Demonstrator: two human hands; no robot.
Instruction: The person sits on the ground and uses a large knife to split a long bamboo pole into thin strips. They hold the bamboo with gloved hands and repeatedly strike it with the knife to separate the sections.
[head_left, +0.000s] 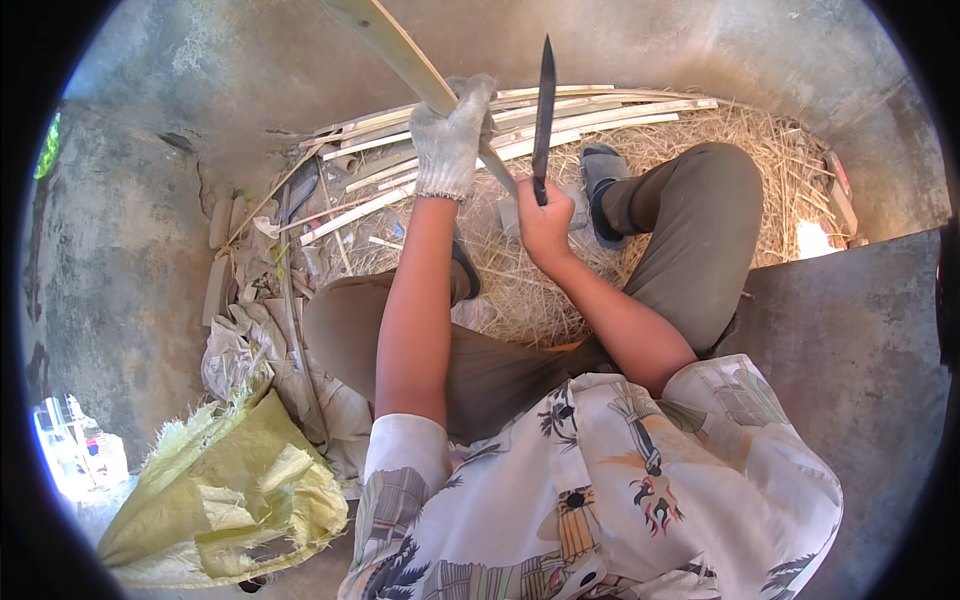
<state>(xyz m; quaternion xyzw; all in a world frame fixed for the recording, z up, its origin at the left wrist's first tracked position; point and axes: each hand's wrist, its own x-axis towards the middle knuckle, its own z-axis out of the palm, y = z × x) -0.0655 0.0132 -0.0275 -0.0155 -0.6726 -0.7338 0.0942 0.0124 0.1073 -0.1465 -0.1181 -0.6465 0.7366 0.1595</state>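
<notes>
Your gloved left hand (447,140) clamps a strip (400,52); your bare right hand (547,220), just beside it, grips a knife (545,110), blade upright. The strip looks mid-work, with shavings (530,290) below your hands. More strips (640,112) lie beyond them, whether done or left, you can't tell. The held strip is pale yellow, flat, long and narrow, angling away leftward.

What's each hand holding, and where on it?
Left hand: a wooden strip, gripped partway along. Right hand: a knife, gripped at its lower end.
</notes>
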